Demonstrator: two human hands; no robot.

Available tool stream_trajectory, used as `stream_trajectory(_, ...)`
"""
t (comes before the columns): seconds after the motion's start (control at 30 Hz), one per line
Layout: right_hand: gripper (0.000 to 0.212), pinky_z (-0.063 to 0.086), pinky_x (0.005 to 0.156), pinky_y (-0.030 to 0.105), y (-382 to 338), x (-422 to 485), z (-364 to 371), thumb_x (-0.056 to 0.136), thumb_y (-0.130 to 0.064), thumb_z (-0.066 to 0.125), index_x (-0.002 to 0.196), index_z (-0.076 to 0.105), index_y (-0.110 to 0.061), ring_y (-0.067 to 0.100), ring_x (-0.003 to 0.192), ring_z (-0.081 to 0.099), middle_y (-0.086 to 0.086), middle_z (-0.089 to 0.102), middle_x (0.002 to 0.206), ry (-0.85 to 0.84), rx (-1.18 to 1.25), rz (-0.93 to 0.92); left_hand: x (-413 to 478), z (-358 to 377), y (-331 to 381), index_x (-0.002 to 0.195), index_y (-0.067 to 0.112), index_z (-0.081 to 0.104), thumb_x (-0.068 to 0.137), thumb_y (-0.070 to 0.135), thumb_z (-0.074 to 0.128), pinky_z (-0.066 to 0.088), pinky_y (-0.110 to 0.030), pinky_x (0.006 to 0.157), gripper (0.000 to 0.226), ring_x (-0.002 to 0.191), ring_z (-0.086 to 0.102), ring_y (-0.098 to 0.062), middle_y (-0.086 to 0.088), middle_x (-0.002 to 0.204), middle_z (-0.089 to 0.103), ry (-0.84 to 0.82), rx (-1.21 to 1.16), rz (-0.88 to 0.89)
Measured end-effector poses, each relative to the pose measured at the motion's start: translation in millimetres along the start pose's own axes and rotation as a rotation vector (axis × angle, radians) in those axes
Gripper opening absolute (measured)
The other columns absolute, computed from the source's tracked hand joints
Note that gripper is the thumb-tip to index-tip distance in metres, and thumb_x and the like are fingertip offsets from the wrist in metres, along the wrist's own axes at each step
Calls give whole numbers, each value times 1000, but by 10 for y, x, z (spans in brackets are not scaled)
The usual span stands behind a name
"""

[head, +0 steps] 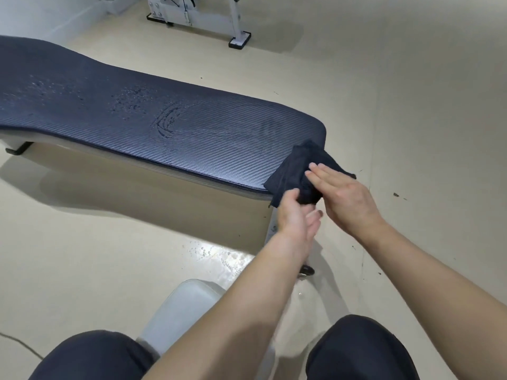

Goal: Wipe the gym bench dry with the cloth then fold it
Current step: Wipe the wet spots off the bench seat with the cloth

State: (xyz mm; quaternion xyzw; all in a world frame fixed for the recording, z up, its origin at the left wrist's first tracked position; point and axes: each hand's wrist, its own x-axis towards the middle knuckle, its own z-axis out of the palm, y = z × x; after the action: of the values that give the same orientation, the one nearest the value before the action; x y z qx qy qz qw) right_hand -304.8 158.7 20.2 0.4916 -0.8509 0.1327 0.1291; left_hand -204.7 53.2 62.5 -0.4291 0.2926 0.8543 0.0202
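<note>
A long dark blue padded gym bench runs from the far left to the middle right. Water droplets and wet streaks show on its middle and left parts. A dark bunched cloth lies on the bench's near right corner and hangs over the edge. My left hand pinches the cloth's lower edge between thumb and fingers. My right hand lies flat with fingers straight, pressing on the cloth's right side.
The beige floor carries a wet patch below the bench's near end. A white machine frame with black feet stands at the back. A pale seat sits between my knees, and a thin cable lies at bottom left.
</note>
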Motion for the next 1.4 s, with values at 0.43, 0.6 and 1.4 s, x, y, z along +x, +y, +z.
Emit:
stream_trajectory(0.43, 42, 57, 94, 39, -1123, 667, 339, 84, -7, 77, 125, 68, -12, 26, 121, 64, 6, 66, 134, -47, 52, -101, -216, -998, 392, 113, 12, 55, 94, 20, 59, 52, -29, 80, 21, 92, 59, -20, -1, 95, 56, 440, -183, 131)
stream_trajectory(0.6, 45, 36, 115, 37, -1497, 1102, 103, 96, -13, 43, 135, 59, -26, 16, 146, 35, -4, 40, 158, -370, 220, -121, -184, -973, 770, 105, 4, 65, 104, 29, 47, 57, -33, 80, 30, 93, 66, -26, -11, 105, 68, 275, -278, 248)
stream_trajectory(1.4, 45, 35, 113, 47, -1660, 1880, 683, 95, -21, 48, 137, 55, -6, 31, 129, 50, 10, 56, 140, -125, 109, -57, 805, -1881, 2492, 136, -13, 35, 105, 44, 33, 39, -38, 102, 64, 128, 50, -40, -26, 142, 48, 920, 185, 475)
